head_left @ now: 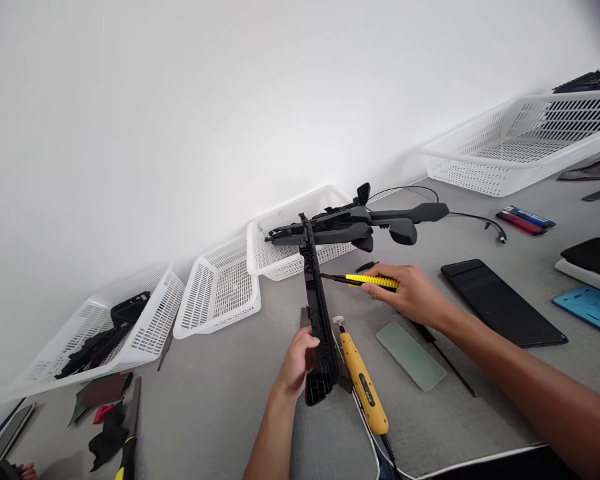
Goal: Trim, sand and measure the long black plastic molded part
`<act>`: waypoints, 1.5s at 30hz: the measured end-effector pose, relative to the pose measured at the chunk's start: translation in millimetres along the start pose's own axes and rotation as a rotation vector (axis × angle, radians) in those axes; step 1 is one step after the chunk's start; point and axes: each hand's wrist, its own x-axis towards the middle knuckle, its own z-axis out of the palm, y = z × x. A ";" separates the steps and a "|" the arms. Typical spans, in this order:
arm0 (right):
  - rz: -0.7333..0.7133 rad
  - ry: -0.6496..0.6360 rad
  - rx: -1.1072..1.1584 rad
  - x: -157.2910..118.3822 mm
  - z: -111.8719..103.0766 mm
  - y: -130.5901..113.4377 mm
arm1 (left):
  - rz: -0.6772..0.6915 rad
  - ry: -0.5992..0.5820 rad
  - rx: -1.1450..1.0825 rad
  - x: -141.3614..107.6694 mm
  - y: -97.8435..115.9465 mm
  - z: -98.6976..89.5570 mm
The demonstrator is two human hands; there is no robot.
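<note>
My left hand [297,363] grips the long black plastic part [317,313], propped upright on the table [220,400]. My right hand [413,293] pinches yellow-handled tweezers [367,281], tip at its edge. Judged: 1 probing step; next demands a steady tip.

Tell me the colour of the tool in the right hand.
Yellow handle with a dark tip; the tool in the right hand shows best in the head view.
</note>
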 end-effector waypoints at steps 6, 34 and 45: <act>-0.033 -0.075 0.017 -1.6 -0.5 -2.8 | 0.091 -0.189 0.125 -1.8 2.3 3.6; -0.023 -0.176 0.122 1.3 -1.1 4.6 | 0.163 -0.051 0.181 -3.4 6.2 15.9; -0.009 -0.056 0.080 1.4 -3.7 5.2 | 0.150 -0.062 0.191 -4.2 7.5 15.6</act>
